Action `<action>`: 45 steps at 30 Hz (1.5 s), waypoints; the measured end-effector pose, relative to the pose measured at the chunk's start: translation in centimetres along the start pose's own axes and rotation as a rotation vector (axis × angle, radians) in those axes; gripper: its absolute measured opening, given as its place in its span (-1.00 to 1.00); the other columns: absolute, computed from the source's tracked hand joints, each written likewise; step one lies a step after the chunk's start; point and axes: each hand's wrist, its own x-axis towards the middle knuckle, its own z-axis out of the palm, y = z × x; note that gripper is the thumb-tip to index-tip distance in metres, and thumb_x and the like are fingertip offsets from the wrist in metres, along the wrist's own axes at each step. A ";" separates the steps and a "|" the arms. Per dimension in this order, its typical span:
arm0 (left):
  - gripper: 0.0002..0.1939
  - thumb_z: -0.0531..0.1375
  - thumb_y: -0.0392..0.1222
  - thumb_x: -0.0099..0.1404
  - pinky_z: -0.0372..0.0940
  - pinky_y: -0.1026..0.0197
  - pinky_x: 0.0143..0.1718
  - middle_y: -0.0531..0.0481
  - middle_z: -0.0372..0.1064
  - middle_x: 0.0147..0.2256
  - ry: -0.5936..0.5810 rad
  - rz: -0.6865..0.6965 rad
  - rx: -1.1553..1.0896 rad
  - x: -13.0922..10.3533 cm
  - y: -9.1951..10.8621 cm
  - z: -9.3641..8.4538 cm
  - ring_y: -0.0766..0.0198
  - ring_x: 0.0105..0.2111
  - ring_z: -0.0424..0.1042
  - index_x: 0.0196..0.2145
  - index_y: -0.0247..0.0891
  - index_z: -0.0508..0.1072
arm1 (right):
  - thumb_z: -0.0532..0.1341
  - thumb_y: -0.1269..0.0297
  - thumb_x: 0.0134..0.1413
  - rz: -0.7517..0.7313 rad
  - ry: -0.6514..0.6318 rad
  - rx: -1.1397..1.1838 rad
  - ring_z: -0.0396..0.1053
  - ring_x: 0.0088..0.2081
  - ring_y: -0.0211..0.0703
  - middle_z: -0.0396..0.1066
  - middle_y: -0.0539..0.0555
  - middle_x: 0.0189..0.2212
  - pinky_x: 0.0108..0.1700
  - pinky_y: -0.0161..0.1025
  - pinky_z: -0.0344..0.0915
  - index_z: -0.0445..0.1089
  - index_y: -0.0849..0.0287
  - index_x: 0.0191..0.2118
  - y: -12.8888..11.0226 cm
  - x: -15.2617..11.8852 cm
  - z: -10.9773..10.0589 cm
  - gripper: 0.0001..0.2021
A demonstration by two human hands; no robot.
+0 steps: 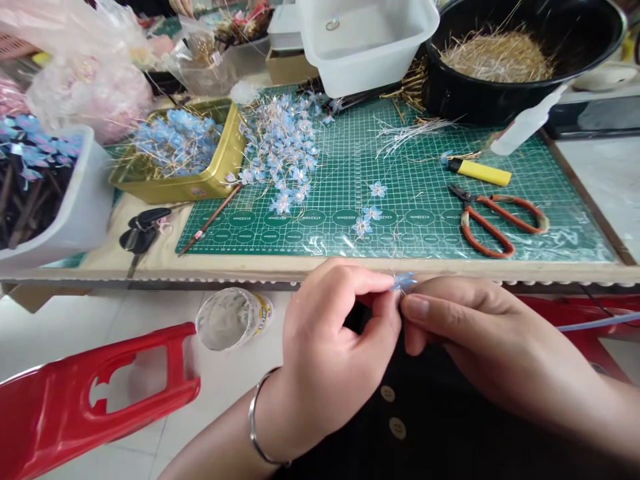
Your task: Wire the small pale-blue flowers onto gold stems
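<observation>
Just in front of the table edge, my left hand (340,333) pinches a small blue artificial flower (404,281) between thumb and index finger. Close against it, my right hand (460,317) is closed at the fingertips on the thin wire stem below the petals. Three loose blue flowers (371,213) lie on the green cutting mat (340,237) beyond my hands. A heap of wired blue flowers (285,147) spreads farther back, beside a gold tin (225,160) holding blue flowers on golden wires.
Orange-handled pliers (500,217) and a yellow lighter (480,172) lie at the mat's right. Behind stand a white bin (370,67) and a black basin (450,100) of golden wires. A red stool (60,407) and a clear tub (227,320) are on the floor.
</observation>
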 end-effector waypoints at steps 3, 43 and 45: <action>-0.82 0.28 -0.53 0.20 0.43 0.26 -0.28 0.01 0.50 -0.37 0.018 0.067 0.009 -0.1 -0.2 0.0 0.33 -0.33 0.50 -0.31 -0.31 0.48 | 0.28 0.09 0.26 -0.010 -0.007 0.057 0.38 -0.37 -0.35 0.47 -0.12 -0.50 -0.25 -0.41 0.25 0.51 0.07 -0.53 0.1 0.1 0.1 -0.66; -0.82 0.26 -0.44 0.09 0.35 0.39 -0.59 0.11 0.44 -0.52 -0.155 -0.470 -0.337 0.6 0.6 0.8 0.38 -0.55 0.45 -0.43 -0.20 0.39 | 0.24 0.27 0.07 -0.067 0.207 -0.550 0.13 -0.71 -0.35 0.27 -0.13 -0.73 -0.71 -0.37 -0.06 0.37 0.07 -0.47 -1.4 0.3 -0.6 -0.88; -0.83 0.25 -0.42 0.11 0.35 0.37 -0.57 0.10 0.44 -0.50 -0.209 -0.502 -0.343 0.6 0.5 0.5 0.36 -0.54 0.45 -0.39 -0.20 0.39 | 0.23 0.28 0.05 -0.033 0.178 -0.552 0.11 -0.70 -0.36 0.25 -0.13 -0.73 -0.70 -0.37 -0.07 0.36 0.07 -0.49 -1.3 0.3 -1.0 -0.87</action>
